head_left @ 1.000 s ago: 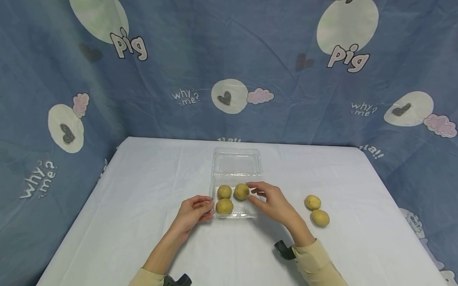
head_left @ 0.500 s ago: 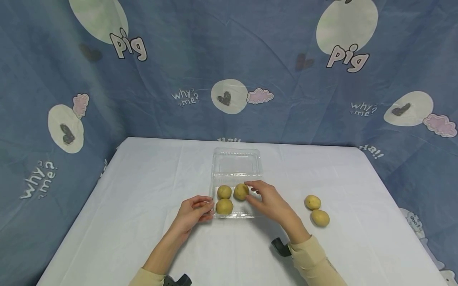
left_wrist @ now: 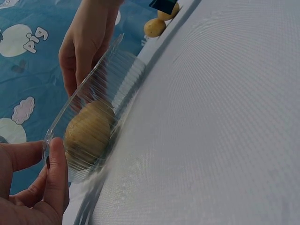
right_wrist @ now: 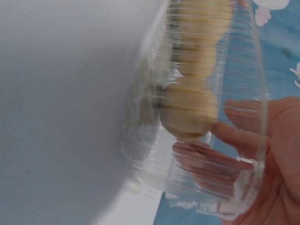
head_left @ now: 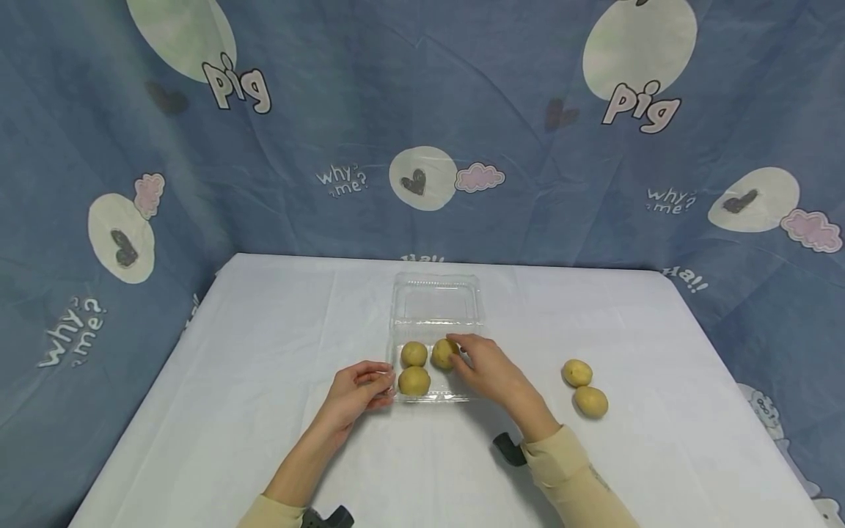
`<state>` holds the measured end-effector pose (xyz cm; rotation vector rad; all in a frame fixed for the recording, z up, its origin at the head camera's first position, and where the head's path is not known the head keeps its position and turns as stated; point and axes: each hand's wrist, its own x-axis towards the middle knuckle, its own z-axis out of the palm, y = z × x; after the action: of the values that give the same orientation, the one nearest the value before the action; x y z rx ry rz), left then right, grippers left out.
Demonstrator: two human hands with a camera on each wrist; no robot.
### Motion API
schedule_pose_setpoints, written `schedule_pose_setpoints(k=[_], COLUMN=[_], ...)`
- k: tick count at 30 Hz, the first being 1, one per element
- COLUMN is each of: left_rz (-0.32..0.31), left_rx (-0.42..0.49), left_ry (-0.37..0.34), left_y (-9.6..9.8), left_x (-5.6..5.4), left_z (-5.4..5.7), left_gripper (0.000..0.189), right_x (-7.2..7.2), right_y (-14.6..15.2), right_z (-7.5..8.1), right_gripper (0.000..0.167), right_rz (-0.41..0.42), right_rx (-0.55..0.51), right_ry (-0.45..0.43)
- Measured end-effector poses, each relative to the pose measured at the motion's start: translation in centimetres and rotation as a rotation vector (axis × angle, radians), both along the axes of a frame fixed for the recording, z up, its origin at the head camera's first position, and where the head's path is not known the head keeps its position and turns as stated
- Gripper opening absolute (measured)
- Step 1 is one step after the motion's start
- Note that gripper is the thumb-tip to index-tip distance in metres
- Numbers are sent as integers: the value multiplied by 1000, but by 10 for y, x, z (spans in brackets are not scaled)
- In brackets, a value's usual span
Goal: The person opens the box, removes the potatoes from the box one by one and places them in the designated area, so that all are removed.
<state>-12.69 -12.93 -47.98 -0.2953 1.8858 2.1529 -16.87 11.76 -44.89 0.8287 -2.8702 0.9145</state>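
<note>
A clear plastic clamshell container [head_left: 439,397] lies with its lid folded back on the white table. Three potatoes are in its base: one at the back left [head_left: 414,353], one at the front left [head_left: 414,381], and a back right potato [head_left: 441,353]. My left hand [head_left: 359,396] pinches the container's left rim between thumb and fingers, as the left wrist view shows. My right hand [head_left: 485,367] reaches over the right rim. Its fairly straight fingers [right_wrist: 229,136] lie beside and under the back right potato, and one fingertip seems to touch it.
Two more potatoes, a rear one [head_left: 577,373] and a front one [head_left: 590,402], lie on the table to the right of the container. The container's transparent lid [head_left: 437,297] lies towards the back. A blue printed curtain [head_left: 422,110] hangs behind the table.
My right hand has moved slightly left, bringing its fingers closer in on the back right potato. The left hand, the container and the potatoes have hardly moved.
</note>
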Motion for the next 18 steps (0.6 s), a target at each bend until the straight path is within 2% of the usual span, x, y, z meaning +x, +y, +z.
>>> schedule_pose_setpoints(k=[10, 18], left_rz=[-1, 0], left_rx=[3, 9], left_ry=[2, 0], left_y=[0, 0], left_x=[0, 0], left_z=[-1, -1], left_gripper=[26, 26], right_x=[-3, -2], right_y=[-5, -8], right_z=[-4, -3], right_gripper=[36, 37], right_rz=[-40, -32], right_rx=[9, -19], right_ry=[-21, -63])
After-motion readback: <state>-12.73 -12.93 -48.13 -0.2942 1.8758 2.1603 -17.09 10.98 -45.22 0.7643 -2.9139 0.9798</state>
